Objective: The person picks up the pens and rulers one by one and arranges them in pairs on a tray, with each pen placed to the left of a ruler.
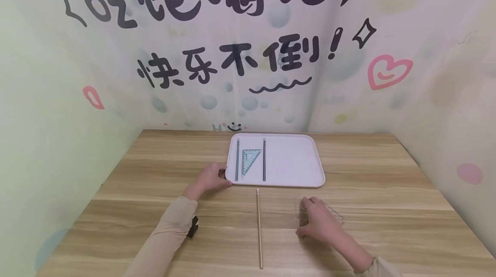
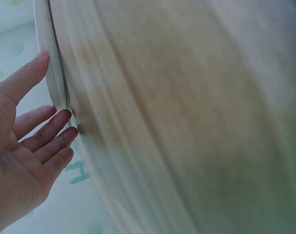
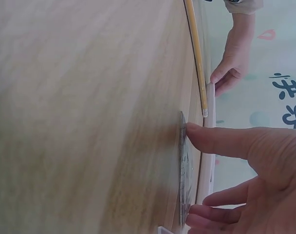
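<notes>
At the front left corner of the white tray (image 1: 294,161), my left hand (image 1: 211,177) touches the rim, thumb apart from the relaxed fingers. In the left wrist view, that hand's fingers (image 2: 48,127) lie against the pale rim. My right hand (image 1: 319,221) spans a clear set square (image 1: 334,214) with scale marks, thumb on one edge and fingers on the other. The right wrist view shows the clear set square (image 3: 183,170) flat against the wood; the hand hides much of it. Between the hands lies a gold pencil (image 1: 259,229).
Inside the tray are a grey-blue pencil (image 1: 237,161), a small teal set square (image 1: 249,161) and a dark pencil (image 1: 264,161). The tray stands near the back of the wooden table (image 1: 162,156), before a printed wall cloth (image 1: 186,109). A black object (image 1: 193,226) shows by the left sleeve.
</notes>
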`<action>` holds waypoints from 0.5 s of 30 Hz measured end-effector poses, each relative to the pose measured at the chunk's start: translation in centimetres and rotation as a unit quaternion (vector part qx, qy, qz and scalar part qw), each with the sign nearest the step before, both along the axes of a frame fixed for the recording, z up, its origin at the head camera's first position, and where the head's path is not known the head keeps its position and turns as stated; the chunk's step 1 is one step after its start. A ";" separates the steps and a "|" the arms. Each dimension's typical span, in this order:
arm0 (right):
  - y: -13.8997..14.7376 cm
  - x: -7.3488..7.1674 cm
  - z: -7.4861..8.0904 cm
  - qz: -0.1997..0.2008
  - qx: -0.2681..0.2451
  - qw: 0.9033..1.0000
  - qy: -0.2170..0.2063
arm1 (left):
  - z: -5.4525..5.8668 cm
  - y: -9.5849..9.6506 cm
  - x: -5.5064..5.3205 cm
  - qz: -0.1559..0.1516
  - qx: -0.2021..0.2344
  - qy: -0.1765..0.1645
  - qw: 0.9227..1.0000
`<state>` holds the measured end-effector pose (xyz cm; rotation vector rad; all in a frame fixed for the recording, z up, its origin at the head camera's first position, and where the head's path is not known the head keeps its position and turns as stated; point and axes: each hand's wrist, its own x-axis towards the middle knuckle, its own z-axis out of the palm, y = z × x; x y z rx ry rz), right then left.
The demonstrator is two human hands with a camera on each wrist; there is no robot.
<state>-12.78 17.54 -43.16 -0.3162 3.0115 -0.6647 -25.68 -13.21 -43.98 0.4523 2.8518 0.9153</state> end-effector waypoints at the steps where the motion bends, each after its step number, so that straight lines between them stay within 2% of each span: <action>1: 0.0 -0.1 0.0 -0.002 -0.002 1.000 -0.001 | 0.0 0.0 0.0 -0.001 -0.001 0.001 1.000; 15: 0.3 -1.6 0.2 -0.017 -0.017 0.999 -0.035 | -0.1 -0.1 0.0 -0.005 0.000 0.008 1.000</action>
